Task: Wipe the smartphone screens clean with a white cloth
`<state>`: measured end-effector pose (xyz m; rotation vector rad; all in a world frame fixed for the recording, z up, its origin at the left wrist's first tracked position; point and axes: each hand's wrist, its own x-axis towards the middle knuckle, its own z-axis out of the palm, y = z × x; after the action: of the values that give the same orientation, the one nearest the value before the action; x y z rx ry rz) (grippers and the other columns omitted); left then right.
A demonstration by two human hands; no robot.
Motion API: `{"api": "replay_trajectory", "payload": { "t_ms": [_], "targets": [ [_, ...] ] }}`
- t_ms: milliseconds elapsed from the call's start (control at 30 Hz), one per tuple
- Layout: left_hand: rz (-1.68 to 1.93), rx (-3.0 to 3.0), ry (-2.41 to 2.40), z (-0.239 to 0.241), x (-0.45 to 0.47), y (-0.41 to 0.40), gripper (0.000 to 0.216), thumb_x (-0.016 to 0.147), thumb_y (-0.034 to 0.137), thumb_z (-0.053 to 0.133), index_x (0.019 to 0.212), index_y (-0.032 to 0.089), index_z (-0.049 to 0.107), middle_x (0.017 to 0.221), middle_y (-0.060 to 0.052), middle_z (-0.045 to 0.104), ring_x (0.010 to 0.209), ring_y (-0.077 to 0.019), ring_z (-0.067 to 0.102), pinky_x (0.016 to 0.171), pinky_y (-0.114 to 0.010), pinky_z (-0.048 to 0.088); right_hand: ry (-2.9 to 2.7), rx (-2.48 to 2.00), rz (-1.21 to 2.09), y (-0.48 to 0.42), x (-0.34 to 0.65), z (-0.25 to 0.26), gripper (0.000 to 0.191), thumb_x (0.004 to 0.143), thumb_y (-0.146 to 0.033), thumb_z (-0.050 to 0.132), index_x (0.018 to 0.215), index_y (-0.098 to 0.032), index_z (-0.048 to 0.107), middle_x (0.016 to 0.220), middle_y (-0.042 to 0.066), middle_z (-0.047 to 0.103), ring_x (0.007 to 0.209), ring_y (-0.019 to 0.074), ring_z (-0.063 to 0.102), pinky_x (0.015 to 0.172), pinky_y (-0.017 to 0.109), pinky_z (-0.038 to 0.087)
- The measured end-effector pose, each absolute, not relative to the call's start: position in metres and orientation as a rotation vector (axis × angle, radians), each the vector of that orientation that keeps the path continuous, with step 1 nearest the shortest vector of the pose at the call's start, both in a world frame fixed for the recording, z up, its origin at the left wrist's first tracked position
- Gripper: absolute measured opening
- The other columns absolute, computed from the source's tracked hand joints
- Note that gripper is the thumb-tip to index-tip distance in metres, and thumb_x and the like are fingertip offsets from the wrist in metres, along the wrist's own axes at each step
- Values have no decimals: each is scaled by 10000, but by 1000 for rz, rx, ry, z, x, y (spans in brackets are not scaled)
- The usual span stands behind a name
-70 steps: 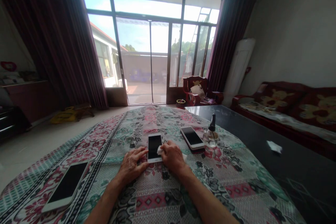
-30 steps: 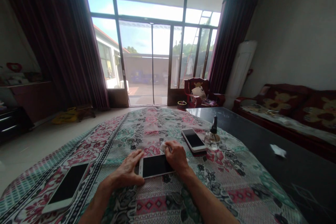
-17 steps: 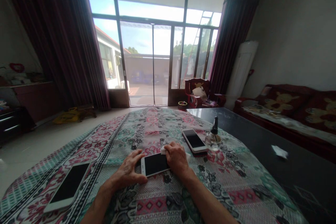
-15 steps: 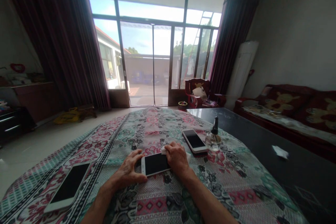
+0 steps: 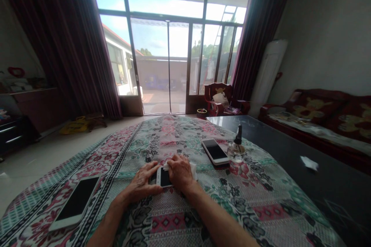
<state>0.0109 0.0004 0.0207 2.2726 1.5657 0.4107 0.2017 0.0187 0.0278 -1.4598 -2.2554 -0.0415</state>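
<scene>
A white phone (image 5: 162,177) lies sideways on the floral cloth (image 5: 179,216) in front of me. My left hand (image 5: 142,183) rests with fingers spread on the phone's left end, holding it down. My right hand (image 5: 180,173) is closed on a small white wipe (image 5: 193,170) and presses it on the phone's screen, covering most of it.
A large white phone (image 5: 74,203) lies at the near left of the cloth. A third phone (image 5: 215,151) sits at the right beside a small glass bottle (image 5: 236,147). A crumpled white wipe (image 5: 308,163) lies on the dark glossy table (image 5: 304,185). A sofa stands far right.
The phone was turned from upright to sideways. Since then my right hand has slid left across the screen with the wipe, now covering most of it. My left hand stays on the left end.
</scene>
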Motion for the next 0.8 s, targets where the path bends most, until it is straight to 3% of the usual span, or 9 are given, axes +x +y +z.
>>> {"api": "replay_trajectory", "payload": {
  "t_ms": [367, 800],
  "targets": [
    [502, 2312, 1624, 11, 8, 12, 770, 546, 484, 790, 1250, 251, 584, 1414, -77, 473, 1315, -324, 380, 1094, -437, 317, -2175, -1345, 4, 16, 191, 21, 182, 875, -267, 502, 926, -251, 677, 982, 46, 613, 961, 204, 515, 872, 326, 359],
    [607, 2378, 1563, 16, 10, 6, 743, 532, 462, 803, 1212, 235, 609, 1356, -65, 531, 1266, -307, 430, 1066, -402, 349, -2210, -1247, 27, 16, 192, 22, 194, 916, -293, 469, 932, -271, 661, 970, 17, 609, 953, 183, 510, 871, 310, 350]
  ]
}}
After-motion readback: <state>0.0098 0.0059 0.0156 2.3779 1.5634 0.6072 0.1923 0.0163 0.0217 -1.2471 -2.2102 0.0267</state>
